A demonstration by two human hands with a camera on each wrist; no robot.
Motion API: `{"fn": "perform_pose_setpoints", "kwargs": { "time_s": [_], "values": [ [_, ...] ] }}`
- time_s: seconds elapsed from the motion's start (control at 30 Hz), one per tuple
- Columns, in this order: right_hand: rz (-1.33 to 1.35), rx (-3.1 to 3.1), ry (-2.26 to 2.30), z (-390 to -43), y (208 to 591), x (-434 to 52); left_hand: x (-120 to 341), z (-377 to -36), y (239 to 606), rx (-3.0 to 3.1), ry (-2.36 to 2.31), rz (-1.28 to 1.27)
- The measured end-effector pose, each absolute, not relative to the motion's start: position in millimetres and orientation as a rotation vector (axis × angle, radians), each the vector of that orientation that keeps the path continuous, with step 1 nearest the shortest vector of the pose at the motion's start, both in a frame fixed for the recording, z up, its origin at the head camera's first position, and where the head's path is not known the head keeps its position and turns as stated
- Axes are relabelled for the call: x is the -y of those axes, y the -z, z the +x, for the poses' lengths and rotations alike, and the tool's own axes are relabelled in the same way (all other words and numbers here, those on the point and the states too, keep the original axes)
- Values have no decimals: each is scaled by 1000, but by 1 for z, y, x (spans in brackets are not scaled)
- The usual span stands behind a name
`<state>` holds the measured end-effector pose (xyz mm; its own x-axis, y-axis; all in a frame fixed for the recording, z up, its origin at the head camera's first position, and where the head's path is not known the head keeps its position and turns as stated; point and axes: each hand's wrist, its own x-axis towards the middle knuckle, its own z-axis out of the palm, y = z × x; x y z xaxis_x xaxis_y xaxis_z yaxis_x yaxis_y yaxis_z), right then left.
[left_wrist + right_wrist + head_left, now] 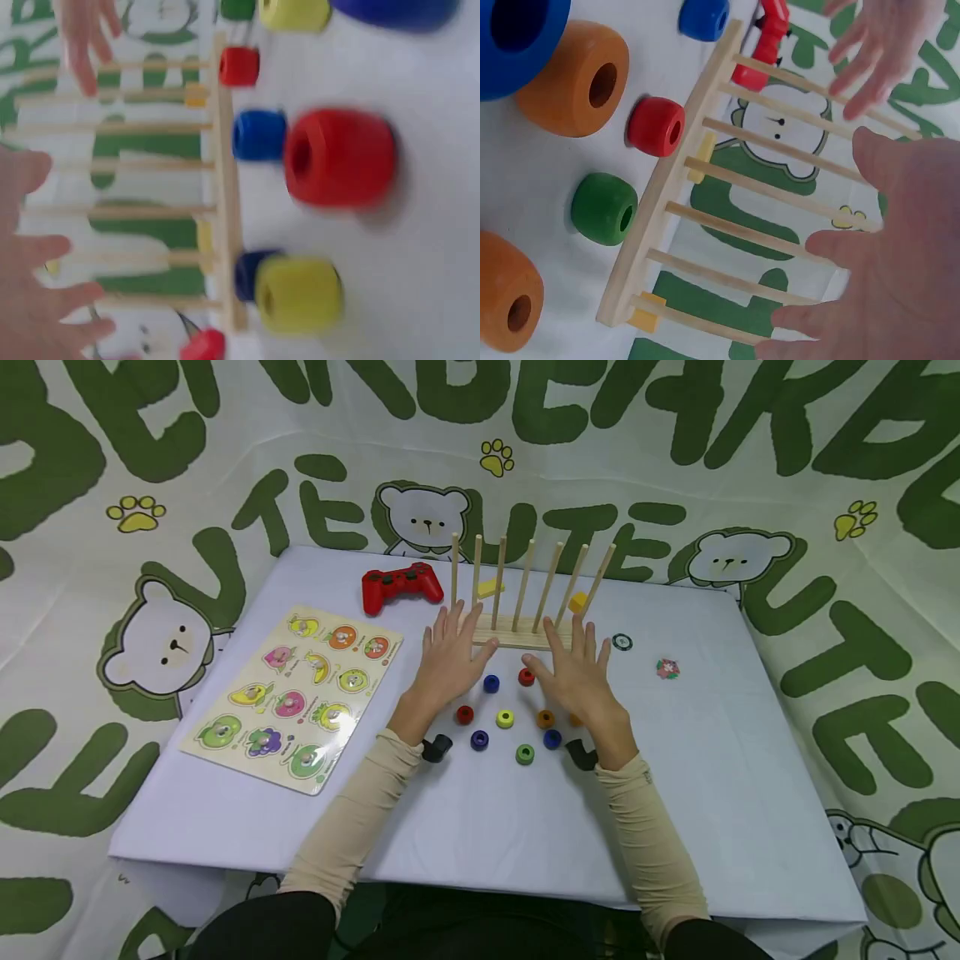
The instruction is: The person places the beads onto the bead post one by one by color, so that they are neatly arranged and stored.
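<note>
A wooden peg rack (517, 610) — a pale flat base with seven thin upright dowels — stands on the white-covered table (750, 793), and both hands hover just in front of it. The left hand (450, 660) is spread flat with fingers straight, fingertips reaching the near-left end of the rack's base; it holds nothing. The right hand (577, 681) is likewise spread and empty, its fingers pointing at the rack's near-right end.

Just in front of the rack, between and under the hands, lie small painted wooden rings (505, 718) in red, blue, yellow, orange and green, each with a hole through its middle. They look light, hard and smooth, so they would likely roll or skid if nudged — a pinch across the outer rim with thumb and forefinger seems the surest hold. The dowels look slender and could bend if knocked.

Left of the rack sits a red game controller (401, 585), and further left a wooden fruit puzzle board (296, 697). Right of the rack lies a dark round chip (622, 642).
</note>
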<state>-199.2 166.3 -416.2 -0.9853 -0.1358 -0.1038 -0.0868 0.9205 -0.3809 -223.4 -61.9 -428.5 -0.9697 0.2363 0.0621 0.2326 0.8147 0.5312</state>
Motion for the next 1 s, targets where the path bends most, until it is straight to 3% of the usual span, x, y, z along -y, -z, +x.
{"fn": "perform_pose_setpoints", "kwargs": {
  "time_s": [0.2,0.4,0.73,0.87,1.0],
  "values": [
    [-417,-2950,683,-198,411,-164,101,-253,442,-2944,-1318,305],
    [-642,-2724,594,-187,415,-147,119,-286,454,-2813,-1188,341],
    [-710,-2630,448,-178,438,-126,123,-306,472,-2715,-1081,291],
    [-791,-2658,501,-188,419,-127,125,-306,481,-2734,-1163,247],
    [-792,-2781,611,-208,374,-126,124,-308,490,-2722,-1245,257]
  ]
}}
